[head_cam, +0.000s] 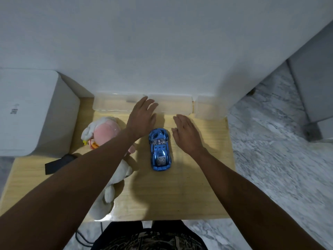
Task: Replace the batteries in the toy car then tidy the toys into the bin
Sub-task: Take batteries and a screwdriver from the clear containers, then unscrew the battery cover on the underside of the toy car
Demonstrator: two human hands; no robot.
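A shiny blue toy car (pixel 160 150) stands on its wheels in the middle of the light wooden table (pixel 198 186). A clear plastic bin (pixel 173 105) lies along the wall behind it. My left hand (pixel 142 120) hovers with straight fingers over the bin's near edge, to the car's upper left. My right hand (pixel 185 134) is held flat just right of the car's front, holding nothing. A white and pink plush toy (pixel 100 132) lies under my left forearm, partly hidden.
A white box-shaped appliance (pixel 32 112) stands at the table's left. A black flat object (pixel 57 164) lies near it. A second clear container (pixel 209 107) sits at the back right corner. Marble floor surrounds the table on the right.
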